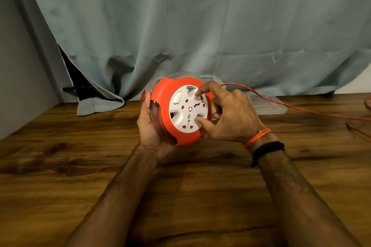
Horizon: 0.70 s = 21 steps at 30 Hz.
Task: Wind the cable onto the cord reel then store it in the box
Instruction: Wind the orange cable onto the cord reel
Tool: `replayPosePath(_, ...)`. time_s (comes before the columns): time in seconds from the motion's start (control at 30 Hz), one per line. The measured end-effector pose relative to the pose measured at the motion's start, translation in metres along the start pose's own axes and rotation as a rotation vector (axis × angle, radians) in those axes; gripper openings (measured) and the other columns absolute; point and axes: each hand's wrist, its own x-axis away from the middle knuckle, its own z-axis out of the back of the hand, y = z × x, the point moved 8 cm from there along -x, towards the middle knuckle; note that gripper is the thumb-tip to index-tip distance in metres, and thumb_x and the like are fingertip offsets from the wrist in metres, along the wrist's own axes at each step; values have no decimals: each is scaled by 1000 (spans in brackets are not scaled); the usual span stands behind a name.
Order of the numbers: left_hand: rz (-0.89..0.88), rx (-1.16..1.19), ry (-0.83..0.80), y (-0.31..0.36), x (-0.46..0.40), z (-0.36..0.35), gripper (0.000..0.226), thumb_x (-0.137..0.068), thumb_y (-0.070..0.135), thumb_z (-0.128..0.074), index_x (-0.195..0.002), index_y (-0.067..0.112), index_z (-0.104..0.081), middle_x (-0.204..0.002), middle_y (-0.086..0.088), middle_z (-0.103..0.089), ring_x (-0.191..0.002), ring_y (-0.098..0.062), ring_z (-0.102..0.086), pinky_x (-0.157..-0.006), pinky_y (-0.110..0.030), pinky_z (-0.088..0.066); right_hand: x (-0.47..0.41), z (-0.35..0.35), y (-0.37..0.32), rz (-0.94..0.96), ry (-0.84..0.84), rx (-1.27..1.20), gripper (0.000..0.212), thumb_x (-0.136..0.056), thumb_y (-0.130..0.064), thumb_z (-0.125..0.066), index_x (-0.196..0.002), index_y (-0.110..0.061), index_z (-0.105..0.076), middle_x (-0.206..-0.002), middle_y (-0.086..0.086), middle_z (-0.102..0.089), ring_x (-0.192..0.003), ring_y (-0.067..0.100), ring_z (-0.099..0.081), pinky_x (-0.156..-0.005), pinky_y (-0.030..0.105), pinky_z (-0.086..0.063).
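Observation:
An orange cord reel (164,102) with a white socket hub (187,106) and a clear body is held tilted above the wooden table (80,146). My left hand (149,126) cups its clear back and left side. My right hand (226,114) has a finger and the thumb curled into recesses of the white hub. An orange cable (281,103) runs from behind the reel to the right, across the table and out of view. Behind the reel lies a clear plastic box (269,106), partly hidden by my hands.
A grey-green curtain (200,26) hangs along the back of the table, its hem bunched on the wood at the left. A grey wall (18,78) stands at the left. More loops of orange cable (359,128) lie at the right edge.

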Motion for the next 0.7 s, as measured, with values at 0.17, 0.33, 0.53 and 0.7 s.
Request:
replayPosePath(0.17,-15,10,41,1,1,3,87,-90,79,-26,-134,14,-64,-140,-20,-60,-128,-41,-57,-103,-61,-46,1,-10,0,6,-72,108,65,-73,-31,-64,-135,-38,-48,-65,-5,-55,-75,29,-60,-74,40,-51)
replayPosePath(0.33,1,-31,37,-4,1,0,88,-83,76,-37,-144,14,-53,-148,-22,-51,-138,-45,-44,-115,-71,-21,0,-16,2,23,-30,149,62,-74,-32,-62,-134,-36,-49,-75,6,-67,-82,34,-63,-75,38,-50)
replayPosePath(0.53,-6,-42,8,-1,1,0,90,-79,75,-44,-145,15,-52,-148,-23,-50,-138,-46,-44,-114,-73,-20,3,-9,7,-28,71,183,61,-62,-49,-70,-122,-41,-60,-72,4,-70,-80,34,-65,-72,36,-44)
replayPosePath(0.7,-39,-50,21,1,-1,-2,87,-83,69,-47,-145,8,-51,-147,-25,-51,-137,-43,-46,-117,-64,-27,7,-19,8,-199,93,225,72,-53,-92,-42,-70,-24,-62,-72,1,-68,-82,26,-65,-69,30,-34)
